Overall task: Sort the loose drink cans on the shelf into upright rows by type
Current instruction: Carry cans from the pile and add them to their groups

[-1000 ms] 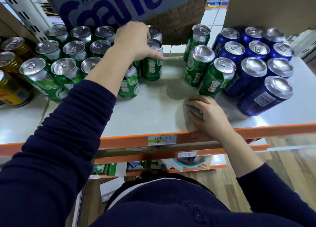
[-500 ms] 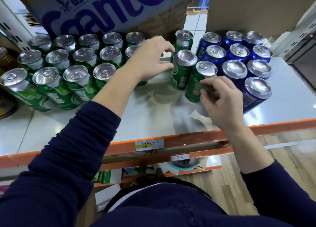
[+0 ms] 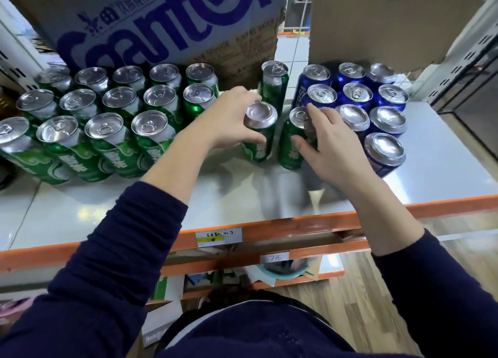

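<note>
Several green cans (image 3: 107,131) stand upright in rows on the left of the white shelf (image 3: 221,196). Several blue cans (image 3: 358,109) stand in rows on the right. Between the two groups stand three more green cans. My left hand (image 3: 229,120) grips the middle green can (image 3: 260,134) from its left side. My right hand (image 3: 326,147) curls round the green can (image 3: 292,142) beside it, fingers over its rim and thumb on its front. The third green can (image 3: 273,84) stands behind them, untouched.
A cardboard box with blue lettering (image 3: 167,26) sits behind the green rows, and a plain brown box (image 3: 382,20) hangs over the blue ones. The shelf has an orange front rail (image 3: 296,228) with a price label (image 3: 218,237). Lower shelves hold clutter.
My left hand left the green rows and crossed right to the middle green can. My right hand rose from the shelf's front edge onto the neighbouring green can. The view shifted right.
</note>
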`<state>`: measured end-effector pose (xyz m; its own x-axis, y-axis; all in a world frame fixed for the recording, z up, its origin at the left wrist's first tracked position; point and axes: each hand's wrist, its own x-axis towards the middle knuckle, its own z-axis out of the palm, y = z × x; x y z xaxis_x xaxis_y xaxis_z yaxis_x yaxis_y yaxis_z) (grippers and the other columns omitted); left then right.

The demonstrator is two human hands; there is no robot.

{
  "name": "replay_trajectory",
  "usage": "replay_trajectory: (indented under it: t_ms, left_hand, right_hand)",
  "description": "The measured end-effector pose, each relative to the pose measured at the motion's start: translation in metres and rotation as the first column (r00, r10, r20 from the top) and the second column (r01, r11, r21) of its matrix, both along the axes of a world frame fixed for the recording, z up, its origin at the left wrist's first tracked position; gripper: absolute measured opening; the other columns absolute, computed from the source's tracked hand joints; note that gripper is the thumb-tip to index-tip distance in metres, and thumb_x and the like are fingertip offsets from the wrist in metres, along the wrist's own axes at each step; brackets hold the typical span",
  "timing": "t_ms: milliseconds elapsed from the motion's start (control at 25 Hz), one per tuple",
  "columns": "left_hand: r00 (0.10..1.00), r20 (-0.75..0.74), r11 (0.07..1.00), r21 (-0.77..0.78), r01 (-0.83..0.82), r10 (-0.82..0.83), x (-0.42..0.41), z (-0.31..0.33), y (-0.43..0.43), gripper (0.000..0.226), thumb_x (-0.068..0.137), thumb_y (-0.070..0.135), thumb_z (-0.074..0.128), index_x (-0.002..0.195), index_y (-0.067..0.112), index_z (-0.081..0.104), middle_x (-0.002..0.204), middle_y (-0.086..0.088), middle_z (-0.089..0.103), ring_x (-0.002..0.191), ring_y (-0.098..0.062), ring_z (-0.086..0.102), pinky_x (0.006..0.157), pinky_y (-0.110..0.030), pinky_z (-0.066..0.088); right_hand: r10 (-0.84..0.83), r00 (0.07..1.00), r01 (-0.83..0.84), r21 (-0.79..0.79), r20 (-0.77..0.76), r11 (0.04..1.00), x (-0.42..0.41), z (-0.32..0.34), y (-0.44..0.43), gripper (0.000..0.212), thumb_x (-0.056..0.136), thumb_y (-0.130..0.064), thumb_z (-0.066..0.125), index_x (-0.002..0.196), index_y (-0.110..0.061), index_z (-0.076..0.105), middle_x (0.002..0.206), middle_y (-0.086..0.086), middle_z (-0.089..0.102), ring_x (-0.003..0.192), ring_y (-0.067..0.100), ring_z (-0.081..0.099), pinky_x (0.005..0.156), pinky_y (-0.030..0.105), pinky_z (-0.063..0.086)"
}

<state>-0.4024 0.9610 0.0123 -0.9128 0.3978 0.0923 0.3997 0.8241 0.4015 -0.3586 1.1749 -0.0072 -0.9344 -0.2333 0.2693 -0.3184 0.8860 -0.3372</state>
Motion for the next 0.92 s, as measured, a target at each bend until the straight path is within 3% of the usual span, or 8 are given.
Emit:
replay_trajectory:
  t_ms: [160, 320, 400, 640, 680, 760, 840, 920]
  left_hand:
    - [0.999, 0.033, 1.000, 0.018, -0.025, 0.024, 0.040, 0.011, -0.023, 0.073, 0.062, 0.038, 0.087, 0.120, 0.004, 0.059, 0.116, -0.012, 0.059, 0.109, -0.025, 0.051, 0.094, -0.035, 0.039]
    - [0.993, 0.117, 0.995, 0.092, -0.039, 0.028, 0.069, 0.007, -0.050, 0.078, 0.057, 0.032, 0.090, 0.126, 0.019, 0.056, 0.118, 0.008, 0.055, 0.108, -0.005, 0.050, 0.087, -0.009, 0.037]
    - [0.985, 0.166, 0.973, 0.217, -0.076, 0.040, 0.080, -0.004, -0.056, 0.080, 0.059, 0.028, 0.090, 0.129, 0.027, 0.052, 0.122, 0.015, 0.053, 0.109, 0.004, 0.050, 0.088, -0.004, 0.037]
    - [0.934, 0.324, 0.744, 0.585, -0.323, 0.150, 0.105, -0.062, -0.036, 0.084, 0.065, 0.010, 0.087, 0.132, 0.025, 0.039, 0.123, 0.014, 0.057, 0.115, 0.006, 0.052, 0.103, -0.022, 0.042]
    - [0.929, 0.330, 0.753, 0.566, -0.336, 0.166, 0.105, -0.063, -0.036, 0.082, 0.067, 0.013, 0.087, 0.130, 0.024, 0.037, 0.122, 0.010, 0.057, 0.116, 0.000, 0.053, 0.102, -0.025, 0.043]
    - [0.943, 0.265, 0.867, 0.401, -0.296, 0.199, 0.100, -0.053, -0.042, 0.078, 0.065, 0.027, 0.087, 0.123, 0.022, 0.036, 0.114, 0.005, 0.057, 0.108, -0.011, 0.057, 0.090, -0.027, 0.048]
    - [0.959, 0.180, 0.941, 0.224, -0.255, 0.217, 0.097, -0.032, -0.051, 0.071, 0.059, 0.037, 0.087, 0.113, 0.027, 0.043, 0.100, 0.011, 0.061, 0.091, -0.006, 0.061, 0.073, -0.020, 0.049]
    - [0.974, 0.101, 0.962, 0.168, -0.216, 0.201, 0.097, -0.010, -0.057, 0.063, 0.057, 0.038, 0.086, 0.111, 0.028, 0.055, 0.091, 0.015, 0.063, 0.082, 0.001, 0.059, 0.068, -0.014, 0.045]
  right_hand:
    - [0.026, 1.000, -0.023, -0.161, 0.017, 0.987, -0.012, -0.001, -0.003, 0.061, 0.087, -0.035, 0.067, 0.137, -0.006, 0.046, 0.131, 0.011, 0.048, 0.116, 0.026, 0.049, 0.088, 0.025, 0.035]
    - [0.107, 0.993, -0.092, -0.243, 0.052, 0.966, -0.020, -0.003, -0.012, 0.057, 0.083, -0.039, 0.071, 0.130, -0.013, 0.052, 0.126, 0.004, 0.052, 0.107, 0.011, 0.049, 0.083, 0.015, 0.029]
    - [0.129, 0.989, -0.105, -0.278, 0.067, 0.955, -0.022, -0.006, -0.018, 0.056, 0.082, -0.040, 0.070, 0.130, -0.016, 0.052, 0.122, -0.002, 0.049, 0.100, 0.002, 0.044, 0.081, 0.012, 0.029]
    - [0.131, 0.988, -0.099, -0.298, 0.088, 0.949, -0.030, -0.008, -0.018, 0.056, 0.080, -0.046, 0.070, 0.127, -0.021, 0.052, 0.119, -0.008, 0.047, 0.098, 0.002, 0.044, 0.079, 0.013, 0.030]
    - [0.133, 0.988, -0.104, -0.294, 0.081, 0.950, -0.030, -0.009, -0.018, 0.056, 0.080, -0.046, 0.069, 0.127, -0.021, 0.052, 0.119, -0.008, 0.048, 0.098, 0.001, 0.043, 0.079, 0.013, 0.030]
    - [0.133, 0.988, -0.106, -0.293, 0.075, 0.950, -0.030, -0.010, -0.019, 0.057, 0.081, -0.048, 0.068, 0.128, -0.021, 0.051, 0.120, -0.007, 0.048, 0.097, 0.001, 0.042, 0.079, 0.015, 0.030]
    - [0.135, 0.988, -0.108, -0.297, 0.072, 0.949, -0.031, -0.011, -0.018, 0.056, 0.081, -0.048, 0.068, 0.127, -0.022, 0.051, 0.121, -0.005, 0.049, 0.097, 0.002, 0.043, 0.080, 0.019, 0.032]
    - [0.139, 0.988, -0.113, -0.303, 0.065, 0.946, -0.031, -0.011, -0.018, 0.056, 0.081, -0.048, 0.068, 0.128, -0.021, 0.052, 0.122, -0.004, 0.050, 0.097, 0.003, 0.044, 0.081, 0.020, 0.033]
